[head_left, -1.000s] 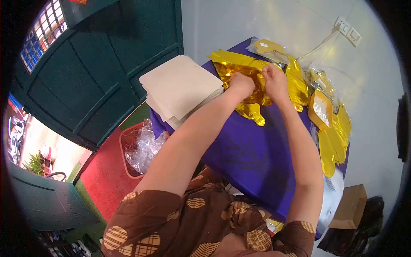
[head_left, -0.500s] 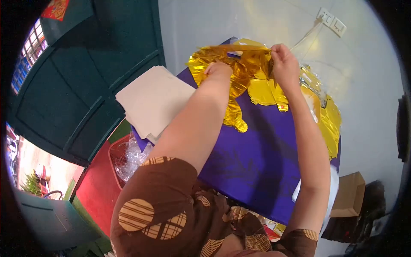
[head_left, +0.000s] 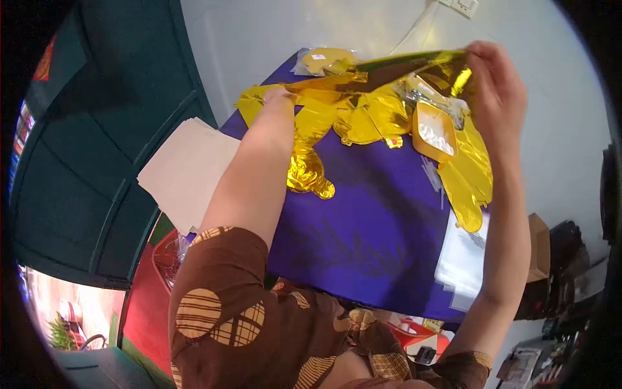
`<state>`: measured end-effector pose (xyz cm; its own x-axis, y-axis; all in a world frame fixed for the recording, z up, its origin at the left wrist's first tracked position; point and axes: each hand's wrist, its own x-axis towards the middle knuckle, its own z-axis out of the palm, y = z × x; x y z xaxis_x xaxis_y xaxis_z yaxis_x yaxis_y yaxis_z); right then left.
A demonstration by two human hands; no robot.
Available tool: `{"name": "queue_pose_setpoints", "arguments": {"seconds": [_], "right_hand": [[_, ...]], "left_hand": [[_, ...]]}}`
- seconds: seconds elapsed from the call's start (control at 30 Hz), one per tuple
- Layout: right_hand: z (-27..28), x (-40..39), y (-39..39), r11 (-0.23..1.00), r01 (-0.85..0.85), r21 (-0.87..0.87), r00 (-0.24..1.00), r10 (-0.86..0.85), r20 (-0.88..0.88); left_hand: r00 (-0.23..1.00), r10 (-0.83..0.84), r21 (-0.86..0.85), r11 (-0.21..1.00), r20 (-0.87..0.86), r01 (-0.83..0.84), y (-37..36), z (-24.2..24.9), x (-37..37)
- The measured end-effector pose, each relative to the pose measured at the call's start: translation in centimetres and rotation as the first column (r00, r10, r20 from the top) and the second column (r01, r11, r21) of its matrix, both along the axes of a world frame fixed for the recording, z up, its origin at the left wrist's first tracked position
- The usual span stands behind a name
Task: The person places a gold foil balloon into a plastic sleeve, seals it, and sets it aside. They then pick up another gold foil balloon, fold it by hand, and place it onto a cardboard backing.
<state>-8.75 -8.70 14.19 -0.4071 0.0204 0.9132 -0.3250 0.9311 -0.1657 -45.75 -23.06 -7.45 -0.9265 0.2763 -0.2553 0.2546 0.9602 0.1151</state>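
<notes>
My right hand (head_left: 500, 81) is raised at the upper right, its fingers closed on one end of a shiny gold foil sheet (head_left: 382, 76). The foil stretches leftward above the table to my left hand (head_left: 278, 96), whose fingers are largely hidden against the gold foil. Beneath my left forearm, crinkled gold foil (head_left: 304, 170) hangs down onto the purple tablecloth (head_left: 363, 214). Flat gold foil pieces (head_left: 363, 123) lie along the far side. A yellow box (head_left: 434, 133) with small white items stands near the right edge.
A stack of pale sheets (head_left: 188, 165) lies at the table's left. Clear plastic bags (head_left: 460, 259) and more gold foil (head_left: 466, 188) are at the right. A red bin (head_left: 167, 259) stands at lower left, and a cardboard box (head_left: 539, 246) beyond the right edge.
The hands have moved apart, my right one up and rightward, stretching the foil between them. The view has shifted right, and the yellow box now shows fully.
</notes>
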Motion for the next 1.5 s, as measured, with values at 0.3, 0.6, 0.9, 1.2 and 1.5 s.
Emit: {"name": "queue_pose_setpoints", "arguments": {"seconds": [0.3, 0.6, 0.9, 1.2, 1.5], "right_hand": [[-7.0, 13.1, -11.8, 0.822, -0.217, 0.526, 0.951, 0.057, 0.303], [-16.8, 12.3, -16.7, 0.859, -0.505, -0.079, 0.618, 0.424, 0.662], [-21.1, 13.3, -5.8, 0.913, -0.040, 0.405, 0.716, -0.257, 0.649], [-21.7, 18.4, -8.8, 0.959, 0.165, 0.229, 0.493, -0.281, 0.823], [-17.6, 33.4, 5.7, 0.533, 0.811, -0.241, 0.533, -0.503, 0.681]], "left_hand": [[0.992, -0.078, -0.044, 0.996, -0.100, 0.074, 1.1, 0.1, 0.9], [0.840, -0.436, -0.058, 0.895, -0.324, 0.442, 3.6, 6.3, 10.7], [0.195, -0.980, -0.286, 0.176, 0.039, 0.942, 2.9, 3.2, 25.5], [0.465, -0.885, -0.174, 0.454, 0.027, 0.874, 3.6, 1.0, 32.6], [0.343, -0.908, -0.112, 0.377, -0.241, 0.919, 8.1, -2.7, 29.5]]}}
